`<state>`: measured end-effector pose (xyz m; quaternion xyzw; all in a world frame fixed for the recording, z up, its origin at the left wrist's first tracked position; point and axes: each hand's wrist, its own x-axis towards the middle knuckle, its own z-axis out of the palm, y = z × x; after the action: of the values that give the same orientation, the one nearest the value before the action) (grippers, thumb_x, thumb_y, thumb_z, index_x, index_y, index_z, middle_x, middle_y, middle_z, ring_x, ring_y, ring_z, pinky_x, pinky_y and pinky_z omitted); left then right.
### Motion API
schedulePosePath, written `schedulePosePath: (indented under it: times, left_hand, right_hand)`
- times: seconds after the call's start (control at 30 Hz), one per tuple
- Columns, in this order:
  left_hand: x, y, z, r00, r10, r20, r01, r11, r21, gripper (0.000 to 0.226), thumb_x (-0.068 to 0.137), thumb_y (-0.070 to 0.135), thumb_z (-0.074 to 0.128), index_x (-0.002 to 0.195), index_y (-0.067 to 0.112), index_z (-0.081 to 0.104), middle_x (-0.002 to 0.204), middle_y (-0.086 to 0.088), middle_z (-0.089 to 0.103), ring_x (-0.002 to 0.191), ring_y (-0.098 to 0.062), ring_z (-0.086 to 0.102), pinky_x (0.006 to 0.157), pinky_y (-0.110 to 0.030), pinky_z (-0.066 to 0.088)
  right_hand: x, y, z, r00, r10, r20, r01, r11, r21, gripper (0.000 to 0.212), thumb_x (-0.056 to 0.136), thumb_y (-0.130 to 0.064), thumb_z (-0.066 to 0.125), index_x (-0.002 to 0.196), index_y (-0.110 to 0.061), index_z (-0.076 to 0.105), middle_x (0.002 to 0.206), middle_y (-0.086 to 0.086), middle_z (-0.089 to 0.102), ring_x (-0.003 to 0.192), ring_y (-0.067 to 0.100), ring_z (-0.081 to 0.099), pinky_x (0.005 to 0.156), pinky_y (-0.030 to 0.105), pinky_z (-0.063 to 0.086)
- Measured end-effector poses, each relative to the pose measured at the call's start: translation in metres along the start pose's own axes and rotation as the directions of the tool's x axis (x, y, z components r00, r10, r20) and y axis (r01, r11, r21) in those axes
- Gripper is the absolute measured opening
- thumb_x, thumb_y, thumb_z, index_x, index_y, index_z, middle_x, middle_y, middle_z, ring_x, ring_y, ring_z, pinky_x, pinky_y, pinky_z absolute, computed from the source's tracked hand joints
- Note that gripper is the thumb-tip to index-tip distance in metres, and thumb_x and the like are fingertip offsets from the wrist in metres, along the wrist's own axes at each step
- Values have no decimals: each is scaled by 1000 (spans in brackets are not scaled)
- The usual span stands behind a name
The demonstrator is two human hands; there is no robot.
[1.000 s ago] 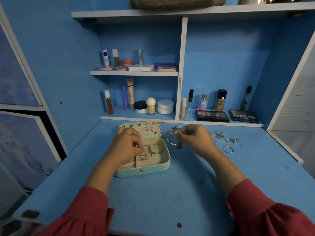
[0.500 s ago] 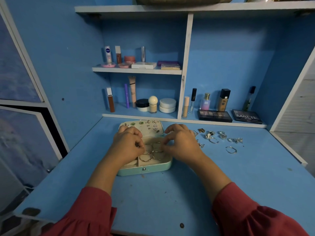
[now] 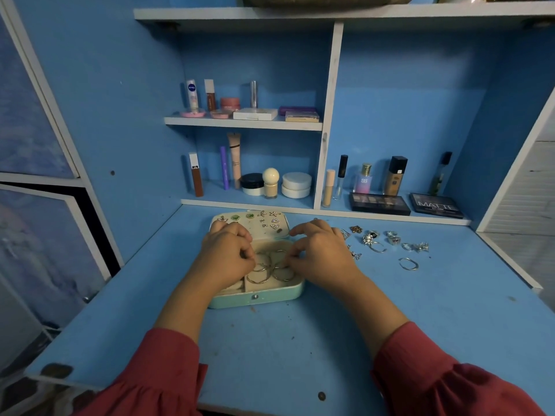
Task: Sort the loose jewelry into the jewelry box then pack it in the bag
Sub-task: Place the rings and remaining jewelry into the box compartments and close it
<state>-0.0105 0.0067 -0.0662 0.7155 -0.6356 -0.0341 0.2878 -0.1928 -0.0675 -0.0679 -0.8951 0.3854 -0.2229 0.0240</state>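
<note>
- While both hands work over the open jewelry box [image 3: 258, 298], near the middle of the desk [image 3: 390, 340] toward its back edge, sorting only part done
- Left hand [image 3: 225, 259]: fingers curled over the box's left side, fingertips at the hoops [image 3: 270, 270] in the large compartment; whether pinching a hoop or only touching, cannot tell
- Right hand [image 3: 321, 253]: fingers bent down over the box's right side, thumb and forefinger together at a hoop's edge; looks like a pinch, though tips partly hidden
- Lid [image 3: 249, 225] lying open behind the hands, small earrings pinned across its lining
- Loose rings and earrings [image 3: 378, 241] scattered to the right of the box, toward the desk's back right corner; one plain ring [image 3: 408, 263] apart, nearer the right edge
- Bag: possibly the dark bundle on the top shelf [image 3: 330, 12], too cropped to confirm
- Risks, as judgement: hoops overlapping and likely to tangle or hook, so lifting one could drag another out; a sleeve or wrist sweeping right could knock loose pieces toward the right edge and off; pressing on the box's front rim could tip or slide it; closing the lid over hoops standing proud could bend them or stop the clasp
</note>
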Motion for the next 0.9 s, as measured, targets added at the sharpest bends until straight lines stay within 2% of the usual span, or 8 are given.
schedulePosePath:
  times: [0.2,0.3,0.4,0.5,0.57,0.63,0.73,0.9]
  left_hand:
    - [0,3,-1,1000,-13,10,13,1000,-8,23,71,23,81,58,33,65,95,20,52,103,-6,34,93,-23,31]
    - [0,3,-1,1000,-15,-13,15,1000,-9,17,73,24,80,63,31,68,95,18,53,103,-5,34,96,-26,32]
    - [-2,6,-2,998,-21,-60,18,999,-48,13,76,28,77,67,32,69,94,19,55,103,-5,35,93,-26,31]
    - [-3,11,-4,995,-14,-100,8,998,-58,7,80,31,73,74,32,71,94,20,55,103,-6,34,88,-24,26]
    - [0,19,-3,990,-27,-141,18,998,-65,3,83,30,70,84,30,72,97,18,56,106,-8,36,90,-27,29]
    - [4,34,4,979,-40,-202,20,995,-96,13,85,25,67,98,27,72,101,13,58,106,-12,40,91,-31,35]
    - [10,68,25,961,3,-275,-48,986,-158,21,85,17,64,105,21,70,99,7,65,101,-18,48,88,-34,41]
    - [17,120,71,977,135,-166,-158,978,-133,27,90,19,57,114,18,68,104,0,67,105,-23,48,94,-34,39]
  right_hand:
    - [0,4,2,999,22,-43,-17,994,106,17,85,-34,65,97,-29,75,124,-11,58,120,14,40,91,29,26]
    - [0,10,1,993,84,-88,-58,963,262,15,82,-37,71,91,-26,76,112,-12,64,112,13,46,95,30,34]
    - [-2,23,-7,983,162,-89,-124,936,329,13,82,-36,70,90,-28,75,106,-11,67,109,11,49,95,33,40]
    - [-7,45,-23,962,267,-62,-226,901,370,10,84,-31,70,92,-27,76,98,-11,67,100,10,55,86,30,44]
    - [-12,63,-37,938,348,-6,-316,859,403,8,86,-29,68,89,-27,75,90,-14,66,91,8,58,76,26,42]
    - [-18,82,-49,902,431,26,-401,813,423,8,86,-27,67,81,-29,73,82,-14,67,81,10,60,71,27,43]
    - [-25,108,-62,842,540,25,-501,762,411,11,85,-25,66,76,-27,71,79,-7,68,75,14,61,68,31,48]
    - [-40,143,-76,724,677,128,-679,669,303,12,80,-24,71,73,-15,71,80,3,67,76,19,56,68,28,43]
